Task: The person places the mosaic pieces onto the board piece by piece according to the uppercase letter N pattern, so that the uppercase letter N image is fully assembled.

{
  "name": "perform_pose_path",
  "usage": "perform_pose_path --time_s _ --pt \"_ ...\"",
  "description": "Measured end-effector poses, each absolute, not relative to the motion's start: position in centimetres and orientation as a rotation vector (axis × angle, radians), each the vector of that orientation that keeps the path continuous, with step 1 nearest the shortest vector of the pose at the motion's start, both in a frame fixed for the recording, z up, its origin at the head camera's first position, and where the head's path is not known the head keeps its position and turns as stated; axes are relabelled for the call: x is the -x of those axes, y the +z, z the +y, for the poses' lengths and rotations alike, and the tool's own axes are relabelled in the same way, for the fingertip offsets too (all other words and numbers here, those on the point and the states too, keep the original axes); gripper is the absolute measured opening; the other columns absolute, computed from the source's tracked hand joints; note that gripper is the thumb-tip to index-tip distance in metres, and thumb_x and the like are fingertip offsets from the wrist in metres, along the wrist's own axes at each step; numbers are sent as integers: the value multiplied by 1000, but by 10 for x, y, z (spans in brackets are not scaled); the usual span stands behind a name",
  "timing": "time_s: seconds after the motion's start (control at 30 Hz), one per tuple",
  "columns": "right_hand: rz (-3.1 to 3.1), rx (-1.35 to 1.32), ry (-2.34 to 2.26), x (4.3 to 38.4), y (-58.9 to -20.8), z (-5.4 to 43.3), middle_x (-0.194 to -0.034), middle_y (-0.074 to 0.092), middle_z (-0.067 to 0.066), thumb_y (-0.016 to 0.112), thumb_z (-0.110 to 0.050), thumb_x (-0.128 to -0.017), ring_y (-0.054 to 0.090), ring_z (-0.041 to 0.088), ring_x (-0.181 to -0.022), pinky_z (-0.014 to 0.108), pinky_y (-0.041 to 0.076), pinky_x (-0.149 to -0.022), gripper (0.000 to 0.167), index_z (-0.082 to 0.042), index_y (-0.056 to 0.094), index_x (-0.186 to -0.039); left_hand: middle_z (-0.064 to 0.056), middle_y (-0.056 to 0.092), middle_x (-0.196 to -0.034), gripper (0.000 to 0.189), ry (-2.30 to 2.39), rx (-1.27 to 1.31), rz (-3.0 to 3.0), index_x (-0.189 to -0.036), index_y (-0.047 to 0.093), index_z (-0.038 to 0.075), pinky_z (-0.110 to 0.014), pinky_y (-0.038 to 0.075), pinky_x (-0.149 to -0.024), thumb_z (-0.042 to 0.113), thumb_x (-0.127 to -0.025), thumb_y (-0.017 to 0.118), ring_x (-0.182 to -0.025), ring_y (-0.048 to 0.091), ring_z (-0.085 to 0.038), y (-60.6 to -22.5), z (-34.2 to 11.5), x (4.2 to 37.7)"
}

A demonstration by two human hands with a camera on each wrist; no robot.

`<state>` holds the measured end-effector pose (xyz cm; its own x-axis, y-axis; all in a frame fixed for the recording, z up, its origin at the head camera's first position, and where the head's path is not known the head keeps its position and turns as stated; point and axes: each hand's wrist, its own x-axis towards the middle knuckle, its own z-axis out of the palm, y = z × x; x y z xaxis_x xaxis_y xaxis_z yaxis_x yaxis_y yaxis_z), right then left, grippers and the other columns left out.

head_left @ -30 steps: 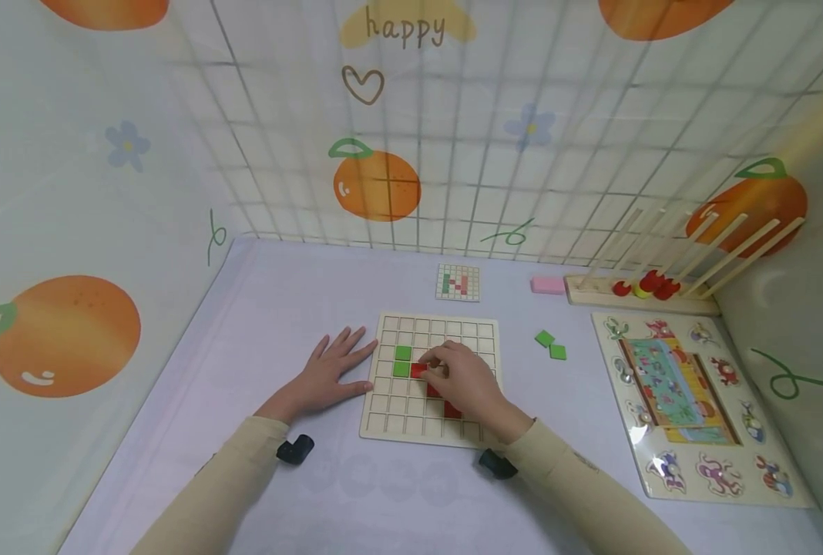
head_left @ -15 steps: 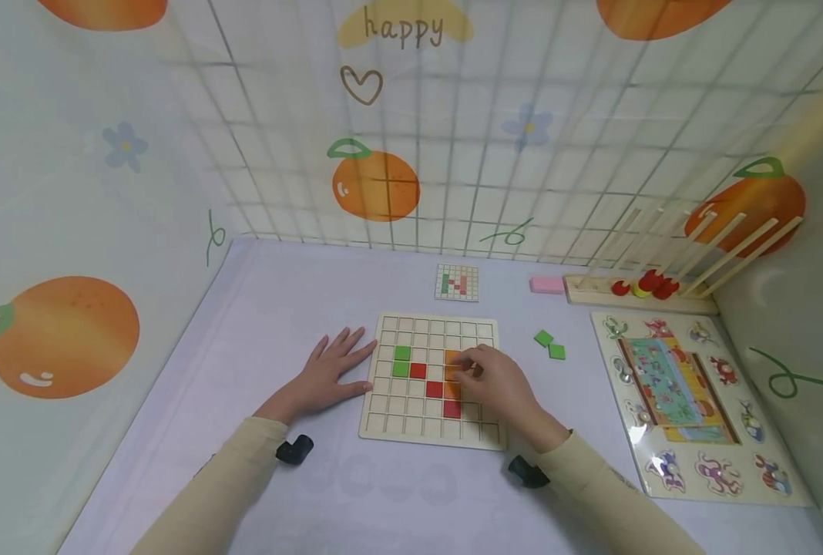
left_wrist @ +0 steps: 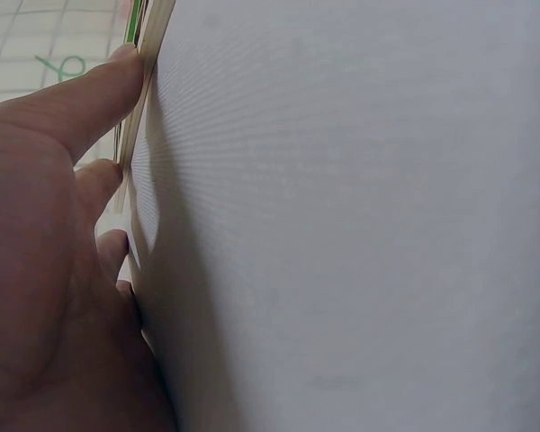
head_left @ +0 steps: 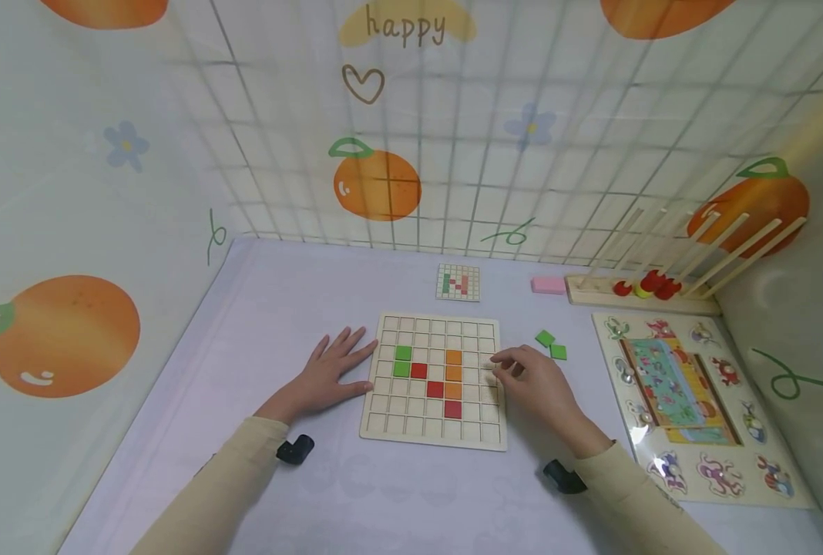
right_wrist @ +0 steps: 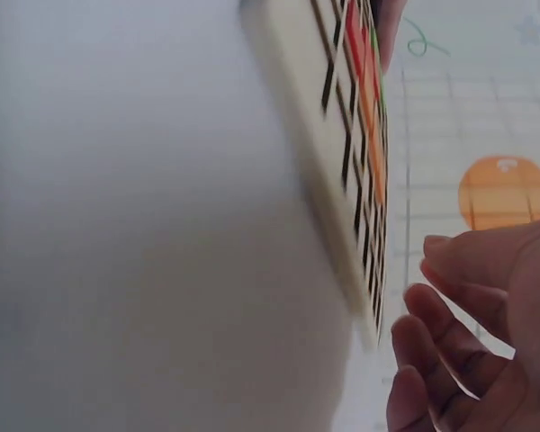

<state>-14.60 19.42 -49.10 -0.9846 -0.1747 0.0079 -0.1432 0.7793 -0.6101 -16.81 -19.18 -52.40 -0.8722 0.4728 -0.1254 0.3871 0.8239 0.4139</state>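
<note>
My left hand (head_left: 324, 375) lies with spread, straight fingers at the left edge of the wooden grid board (head_left: 391, 422); in the left wrist view, its thumb (left_wrist: 108, 90) touches that edge. Set in the board's squares are two green tiles (head_left: 402, 353), three red tiles (head_left: 435, 389) and an orange column of tiles (head_left: 454, 374). Over the board's right edge hovers my right hand (head_left: 539, 385), fingers loosely bent. Nothing shows between its thumb and fingertips in the right wrist view. Two loose green tiles (head_left: 558, 352) lie on the table just beyond it.
Behind the board lies a small pattern card (head_left: 458, 296). A pink block (head_left: 548, 285) and a wooden peg rack (head_left: 599, 290) with red and yellow beads stand at the back right. At right lies an animal picture board (head_left: 633, 462). Patterned cloth walls enclose the table.
My right hand has moved from the red tiles past the orange column to the board's right edge, uncovering the red and orange tiles. The left hand has stayed in place.
</note>
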Motion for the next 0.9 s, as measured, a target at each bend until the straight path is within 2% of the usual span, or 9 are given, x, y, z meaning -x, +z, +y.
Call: perform_pose_path --time_s 0.47,0.9 --pt "2973 106 -977 153 -498 244 -97 66 6 71 -18 -96 61 22 -85 31 51 -65 21 -9 74 -115 -6 13 -171 80 583 -680 2779 -162 30 25 -57 -2 -124 58 -96 61 -157 3 -33 -521 -192 166" --pt "2968 -56 -1019 164 -506 279 -113 59 15 71 -17 -96 58 27 -93 31 49 -65 27 -6 70 -121 -6 13 -171 80 573 -676 2784 -162 30 26 -57 -3 -124 58 -96 61 -157 2 -32 -523 -193 167"
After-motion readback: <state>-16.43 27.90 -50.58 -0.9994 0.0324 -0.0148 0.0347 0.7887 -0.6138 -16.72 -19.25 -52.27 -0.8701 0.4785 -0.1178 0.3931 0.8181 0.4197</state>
